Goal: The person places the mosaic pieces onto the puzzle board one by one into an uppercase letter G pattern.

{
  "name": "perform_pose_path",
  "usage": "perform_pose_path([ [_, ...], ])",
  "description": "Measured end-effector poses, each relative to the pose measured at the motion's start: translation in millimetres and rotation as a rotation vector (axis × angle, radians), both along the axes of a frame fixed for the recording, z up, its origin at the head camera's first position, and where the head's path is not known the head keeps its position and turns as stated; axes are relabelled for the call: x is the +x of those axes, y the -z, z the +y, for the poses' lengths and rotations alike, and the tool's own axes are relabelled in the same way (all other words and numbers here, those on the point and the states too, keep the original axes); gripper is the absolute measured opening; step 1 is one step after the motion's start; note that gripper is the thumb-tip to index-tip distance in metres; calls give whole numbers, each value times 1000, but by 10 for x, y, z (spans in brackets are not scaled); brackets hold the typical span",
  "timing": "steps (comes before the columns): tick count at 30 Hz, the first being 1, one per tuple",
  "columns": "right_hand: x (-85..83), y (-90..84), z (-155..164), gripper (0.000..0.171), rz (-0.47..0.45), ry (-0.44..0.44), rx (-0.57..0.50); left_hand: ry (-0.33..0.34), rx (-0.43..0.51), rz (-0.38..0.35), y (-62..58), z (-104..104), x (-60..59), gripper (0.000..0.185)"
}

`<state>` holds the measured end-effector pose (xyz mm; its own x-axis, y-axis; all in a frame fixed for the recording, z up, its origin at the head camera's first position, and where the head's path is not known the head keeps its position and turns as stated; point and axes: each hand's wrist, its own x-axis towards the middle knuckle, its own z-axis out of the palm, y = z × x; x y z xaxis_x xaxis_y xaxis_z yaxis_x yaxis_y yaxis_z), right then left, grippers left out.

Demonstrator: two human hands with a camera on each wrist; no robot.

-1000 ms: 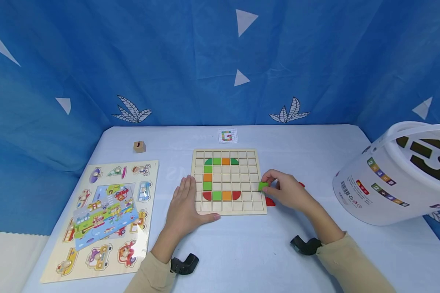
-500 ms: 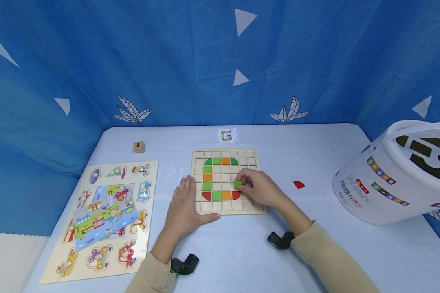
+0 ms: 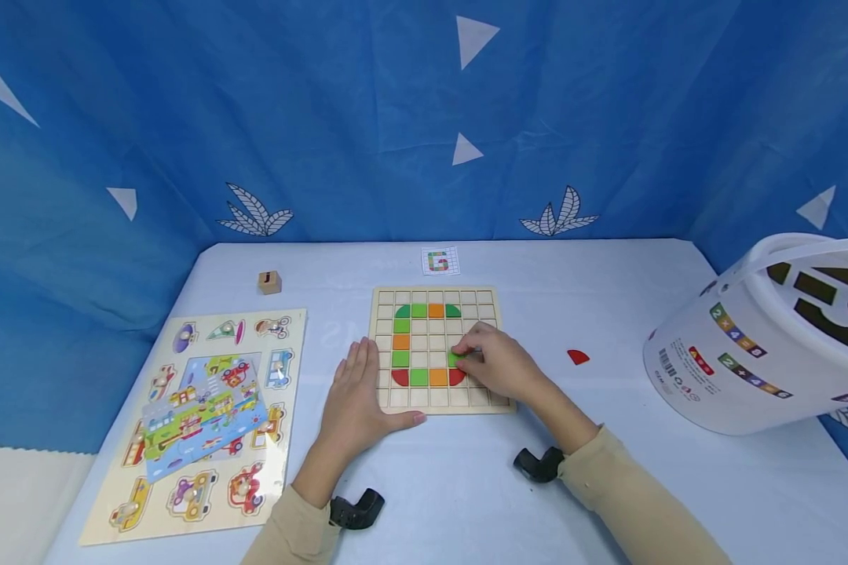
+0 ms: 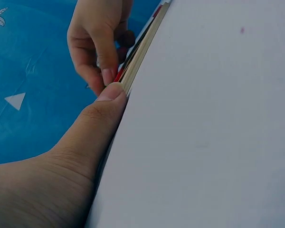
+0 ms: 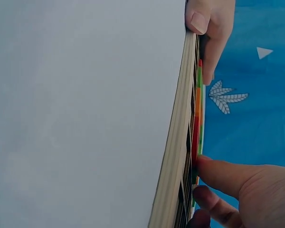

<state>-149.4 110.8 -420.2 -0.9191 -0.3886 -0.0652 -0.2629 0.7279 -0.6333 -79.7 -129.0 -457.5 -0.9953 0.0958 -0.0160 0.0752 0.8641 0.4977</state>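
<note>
A wooden grid board (image 3: 479, 400) lies mid-table, with green, orange and red tiles set in a C-like outline. My right hand (image 3: 498, 361) has its thumb and fingers at a green square tile (image 3: 454, 359), which sits just above the red rounded corner tile (image 3: 456, 377); the fingers cover part of it. My left hand (image 3: 353, 392) lies with straight fingers along the board's left side, its thumb at the front edge. In the left wrist view the thumb (image 4: 109, 97) touches the board's edge. The right wrist view shows the right thumb (image 5: 218, 171) against the tiles edge-on.
A red quarter-round tile (image 3: 577, 357) lies right of the board. Behind it is a small pattern card (image 3: 440, 260). A picture puzzle board (image 3: 283, 439) with cards on it lies at left, near a wooden cube (image 3: 269, 282). A white bucket (image 3: 699, 377) stands at right.
My right hand has moved left from the board's right edge with the green square tile, down into the grid above the red corner tile. The left hand has stayed in place.
</note>
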Motion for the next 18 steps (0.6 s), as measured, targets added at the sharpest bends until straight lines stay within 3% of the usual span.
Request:
perform_pose_path([
  [6, 34, -68, 60, 22, -4, -29, 17, -5, 3, 26, 23, -3, -3, 138],
  [11, 76, -147, 211, 33, 2, 6, 48, -9, 1, 26, 31, -4, -5, 137],
  [18, 136, -179, 628, 36, 102, 121, 230, -6, 8, 12, 31, -5, -5, 137],
])
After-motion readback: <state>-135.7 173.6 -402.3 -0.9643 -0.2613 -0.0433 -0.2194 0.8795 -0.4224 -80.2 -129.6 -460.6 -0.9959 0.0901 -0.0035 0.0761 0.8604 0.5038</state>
